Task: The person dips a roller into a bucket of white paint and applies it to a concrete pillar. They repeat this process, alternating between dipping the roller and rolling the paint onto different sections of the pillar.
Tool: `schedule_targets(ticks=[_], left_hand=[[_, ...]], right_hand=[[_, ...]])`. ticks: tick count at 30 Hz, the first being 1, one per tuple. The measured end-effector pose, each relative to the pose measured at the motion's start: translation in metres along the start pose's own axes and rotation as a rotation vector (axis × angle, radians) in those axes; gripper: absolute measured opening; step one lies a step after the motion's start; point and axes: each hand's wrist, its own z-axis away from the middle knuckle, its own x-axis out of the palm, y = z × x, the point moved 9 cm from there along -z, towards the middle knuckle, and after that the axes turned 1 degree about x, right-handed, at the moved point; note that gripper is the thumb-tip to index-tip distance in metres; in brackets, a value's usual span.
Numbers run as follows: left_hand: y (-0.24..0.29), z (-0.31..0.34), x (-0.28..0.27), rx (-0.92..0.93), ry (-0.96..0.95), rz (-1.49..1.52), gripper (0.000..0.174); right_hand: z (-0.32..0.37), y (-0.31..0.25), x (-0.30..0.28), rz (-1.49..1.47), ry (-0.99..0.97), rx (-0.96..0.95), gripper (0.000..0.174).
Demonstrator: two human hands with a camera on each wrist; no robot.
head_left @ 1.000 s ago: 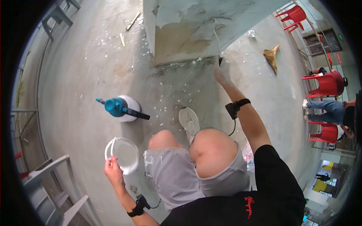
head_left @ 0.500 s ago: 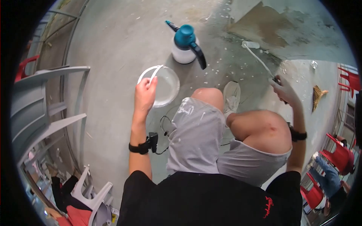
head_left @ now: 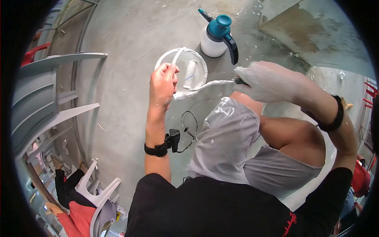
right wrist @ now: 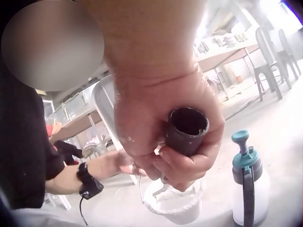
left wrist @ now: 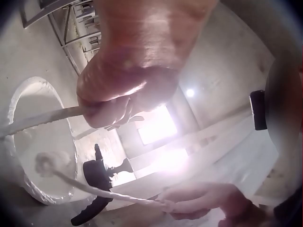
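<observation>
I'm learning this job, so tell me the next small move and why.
I'd probably turn the roller gently inside the bucket to load it: its head sits within the bucket's mouth, the right hand grips its black handle, and the left hand holds the white bucket handle, which should steady things.

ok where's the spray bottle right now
In the head view, the spray bottle stands on the floor near the top, right of the white bucket whose handle the left hand grips.
</observation>
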Motion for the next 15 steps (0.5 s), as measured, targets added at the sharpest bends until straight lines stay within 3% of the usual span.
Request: schedule_targets(ticks=[4, 6, 7, 9, 13, 15], left_hand=[[0.013, 0.012, 0.005, -0.027, -0.053, 0.075, 0.019], [0.015, 0.014, 0.005, -0.032, -0.069, 0.114, 0.019], [0.015, 0.015, 0.005, -0.033, -0.081, 0.122, 0.021], [0.014, 0.014, 0.005, -0.033, -0.091, 0.127, 0.023], [0.013, 0.016, 0.007, -0.024, -0.062, 0.122, 0.021], [0.016, 0.013, 0.010, -0.001, -0.052, 0.116, 0.018]], right_hand=[[-0.046, -0.012, 0.022, 0.061, -0.012, -0.046, 0.025], [-0.054, -0.028, 0.023, 0.425, 0.075, -0.156, 0.019], [-0.058, -0.026, 0.029, 0.420, 0.074, -0.158, 0.019], [-0.060, -0.032, 0.020, 0.506, 0.322, -0.240, 0.023], [-0.061, -0.026, 0.034, 0.514, 0.373, -0.272, 0.022], [-0.064, -0.026, 0.038, 0.374, 0.309, -0.337, 0.017]])
